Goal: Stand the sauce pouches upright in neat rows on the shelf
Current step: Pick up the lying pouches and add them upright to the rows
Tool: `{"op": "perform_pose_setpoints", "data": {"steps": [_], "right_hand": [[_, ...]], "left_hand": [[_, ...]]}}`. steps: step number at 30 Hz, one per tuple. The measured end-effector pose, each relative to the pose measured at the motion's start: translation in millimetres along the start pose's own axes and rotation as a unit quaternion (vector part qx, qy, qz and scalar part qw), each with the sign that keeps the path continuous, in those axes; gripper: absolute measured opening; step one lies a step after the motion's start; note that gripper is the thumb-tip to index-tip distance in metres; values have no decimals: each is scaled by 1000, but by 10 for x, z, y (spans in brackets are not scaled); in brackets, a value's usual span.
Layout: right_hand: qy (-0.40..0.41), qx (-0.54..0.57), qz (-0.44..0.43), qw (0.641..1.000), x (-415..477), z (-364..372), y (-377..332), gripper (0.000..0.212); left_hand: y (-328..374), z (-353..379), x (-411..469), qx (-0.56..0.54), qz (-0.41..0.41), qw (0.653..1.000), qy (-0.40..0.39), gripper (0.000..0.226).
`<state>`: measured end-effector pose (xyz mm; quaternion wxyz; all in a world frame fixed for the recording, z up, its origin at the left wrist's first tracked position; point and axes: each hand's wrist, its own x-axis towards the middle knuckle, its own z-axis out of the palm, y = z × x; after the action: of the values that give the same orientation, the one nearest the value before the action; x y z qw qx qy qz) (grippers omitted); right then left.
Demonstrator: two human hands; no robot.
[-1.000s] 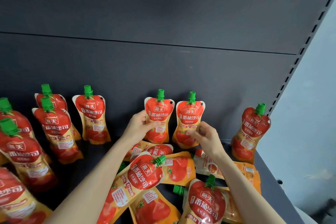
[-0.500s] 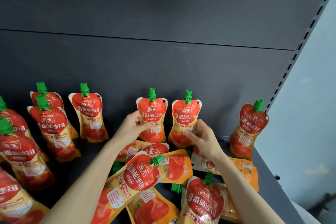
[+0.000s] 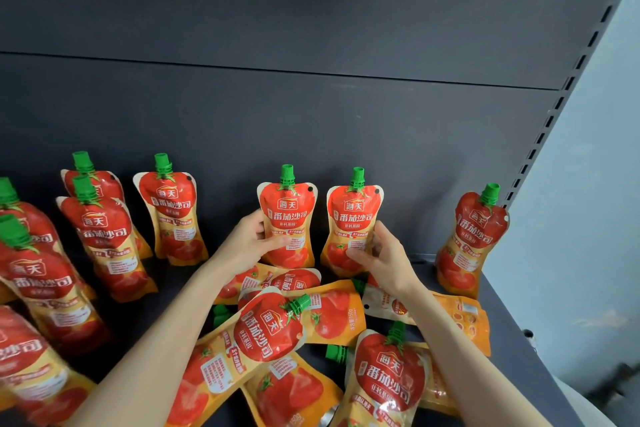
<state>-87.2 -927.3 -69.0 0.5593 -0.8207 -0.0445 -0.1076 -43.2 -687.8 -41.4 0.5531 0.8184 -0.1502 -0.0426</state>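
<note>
Sauce pouch on the left (image 3: 289, 215) sits in our left hand (image 3: 256, 239), thumb and fingers clamped round its waist. The sauce pouch beside it (image 3: 351, 218) is clamped the same way in our right hand (image 3: 381, 253). Little has moved since a second ago: both grips have held, and the two have eased slightly apart while staying upright. Their green caps rise above our fingertips, and the back panel (image 3: 311, 121) is just beyond. We judge this pair nearly seated in the back row of the shelf (image 3: 509, 367). Below our wrists a heap of flat pouches (image 3: 270, 326) waits. Standing pouches (image 3: 169, 211) lie well left of our left fingers, and a lone pouch (image 3: 474, 239) stands well right of our right fingers.
</note>
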Motion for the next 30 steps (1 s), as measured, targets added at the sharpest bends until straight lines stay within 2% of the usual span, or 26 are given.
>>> {"op": "perform_pose_setpoints", "data": {"steps": [14,22,26,30], "right_hand": [[14,-41,19,999,-14,21,-55,33],[29,-80,23,996,-81,-7,-124,25],[41,-98,30,994,-160,-38,-156,35],[87,-107,28,990,-328,-67,-180,40]], "left_hand": [[41,38,-45,5,-20,999,24,45],[49,38,-111,38,-30,998,41,47],[50,25,-199,85,-41,993,76,49],[29,13,-380,148,-33,977,148,50]]}}
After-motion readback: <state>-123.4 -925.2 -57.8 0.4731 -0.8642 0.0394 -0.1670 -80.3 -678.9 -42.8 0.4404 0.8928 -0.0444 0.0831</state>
